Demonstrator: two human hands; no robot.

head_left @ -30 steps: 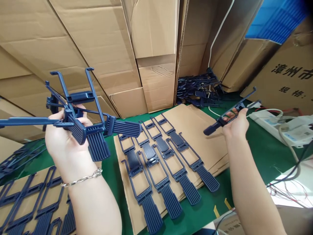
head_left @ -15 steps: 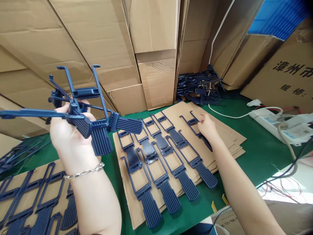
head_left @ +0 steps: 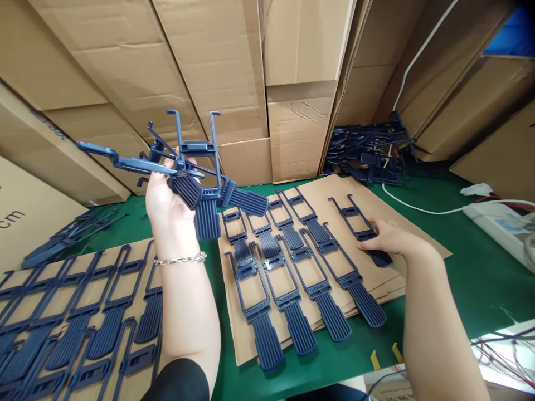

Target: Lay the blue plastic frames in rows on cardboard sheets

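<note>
My left hand (head_left: pixel 169 209) is raised and closed around a bunch of dark blue plastic frames (head_left: pixel 199 147), each with hooked arms and a ribbed paddle, pointing in several directions. My right hand (head_left: pixel 388 239) is on another dark blue frame (head_left: pixel 351 214) at the right of the cardboard sheets (head_left: pixel 393 209). Its thumb and fingers pinch that frame near the top of the paddle, which is partly hidden below the hand. To its left, similar frames (head_left: pixel 288 273) lie side by side in two overlapping rows, paddles towards me.
More frames lie on another cardboard sheet (head_left: pixel 144 356) at left. Loose blue parts are heaped at the back (head_left: pixel 368 147) and left (head_left: pixel 71 236) of the green table (head_left: pixel 443 301). Cardboard boxes (head_left: pixel 217 67) wall the back. A white power strip (head_left: pixel 497 223) and cable stand right.
The view has swung left. My right hand has slid from the upper side of its frame down to near its paddle, and the frame now lies flatter. The left hand still holds its bunch.
</note>
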